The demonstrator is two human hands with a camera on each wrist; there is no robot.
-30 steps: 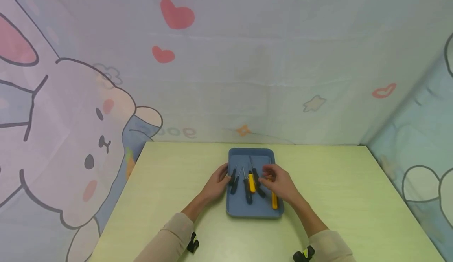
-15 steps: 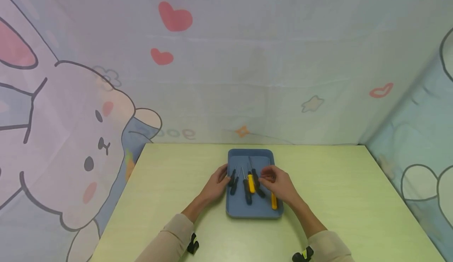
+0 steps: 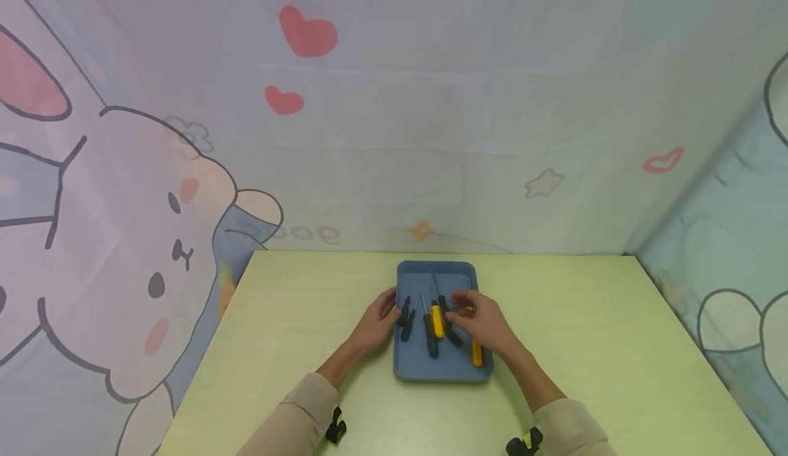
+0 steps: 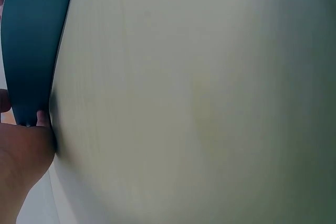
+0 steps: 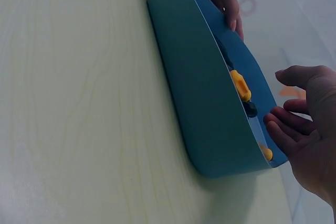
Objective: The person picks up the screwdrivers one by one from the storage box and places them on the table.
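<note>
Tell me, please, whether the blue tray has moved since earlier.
No: in the head view, the blue tray shows no visible shift against the table.

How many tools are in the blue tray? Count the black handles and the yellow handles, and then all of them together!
Black handles: 4 that I can make out
Yellow handles: 2
Total: 6, or more, since the right hand covers part of the tray.
</note>
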